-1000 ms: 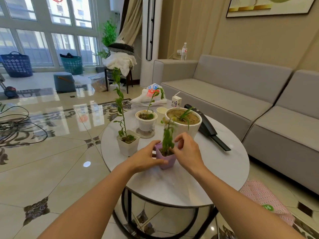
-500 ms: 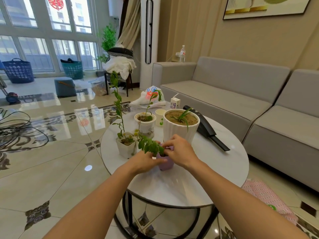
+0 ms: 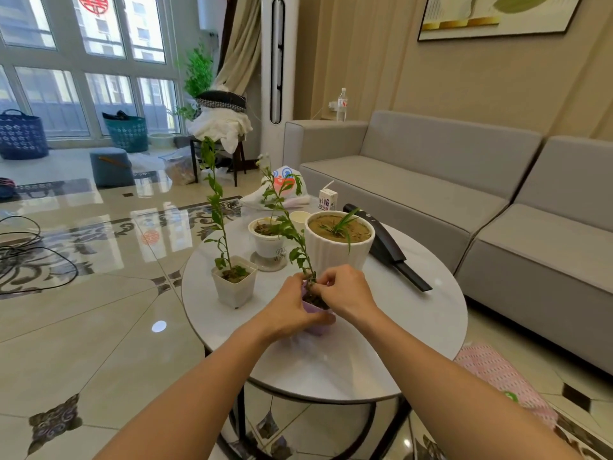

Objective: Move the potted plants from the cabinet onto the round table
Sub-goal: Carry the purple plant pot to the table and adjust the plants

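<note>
Stem (image 3: 300, 250) now upright; fingers (image 3: 320, 283) pinch its base.

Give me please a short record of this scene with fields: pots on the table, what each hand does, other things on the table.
pots on round table: four
purple pot: nearest, held
square white pot: left
small white pot: behind, on a saucer
big ribbed pot: right
left hand: on purple pot
right hand: at its stem
others: carton, black tool, paper cup
</note>
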Demonstrator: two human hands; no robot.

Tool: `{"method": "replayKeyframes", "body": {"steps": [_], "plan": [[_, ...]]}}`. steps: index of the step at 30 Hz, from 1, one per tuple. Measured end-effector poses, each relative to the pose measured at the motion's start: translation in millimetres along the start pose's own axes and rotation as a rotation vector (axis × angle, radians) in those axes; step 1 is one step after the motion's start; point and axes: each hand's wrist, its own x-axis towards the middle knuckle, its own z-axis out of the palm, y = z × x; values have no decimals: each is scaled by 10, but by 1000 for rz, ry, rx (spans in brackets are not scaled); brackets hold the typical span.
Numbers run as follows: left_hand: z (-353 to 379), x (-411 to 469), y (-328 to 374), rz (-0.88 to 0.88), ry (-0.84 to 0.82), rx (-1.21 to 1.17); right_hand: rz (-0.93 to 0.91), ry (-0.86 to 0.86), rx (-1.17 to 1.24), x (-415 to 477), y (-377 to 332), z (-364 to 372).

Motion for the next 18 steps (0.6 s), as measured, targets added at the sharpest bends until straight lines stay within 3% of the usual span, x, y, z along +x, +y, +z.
{"method": "replayKeyframes", "body": {"steps": [9,18], "plan": [[-184,10,1,-17,-57,171,88,18,60,2,98,1],[-234,-60,-8,-28,-98,93,87,69,147,-113,118,-58]]}}
